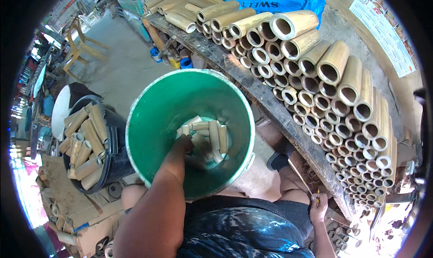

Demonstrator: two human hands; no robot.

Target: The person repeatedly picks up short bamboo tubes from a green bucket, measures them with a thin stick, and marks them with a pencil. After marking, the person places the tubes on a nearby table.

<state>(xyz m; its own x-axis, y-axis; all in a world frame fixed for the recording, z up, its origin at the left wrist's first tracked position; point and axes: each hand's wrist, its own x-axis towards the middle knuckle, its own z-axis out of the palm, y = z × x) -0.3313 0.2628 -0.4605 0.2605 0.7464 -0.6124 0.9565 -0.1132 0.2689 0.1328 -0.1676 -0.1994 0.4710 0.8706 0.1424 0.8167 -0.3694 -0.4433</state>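
Down inside a tall green bucket (155, 102) standing before the seated person, short bamboo pieces (214, 136) lie loosely at the bottom. The left hand (184, 144) reaches in among them, against one small upright piece; whether its grip is closed around that piece cannot be told. Off to the right, beside the thigh, the right hand (318, 203) has its grip clenched on a thin pale stick (298, 174). Cut bamboo tubes (334, 62) are stacked on a long desk (271, 112).

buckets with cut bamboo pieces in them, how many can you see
2: the green bucket in the middle, and the black bucket to its left.
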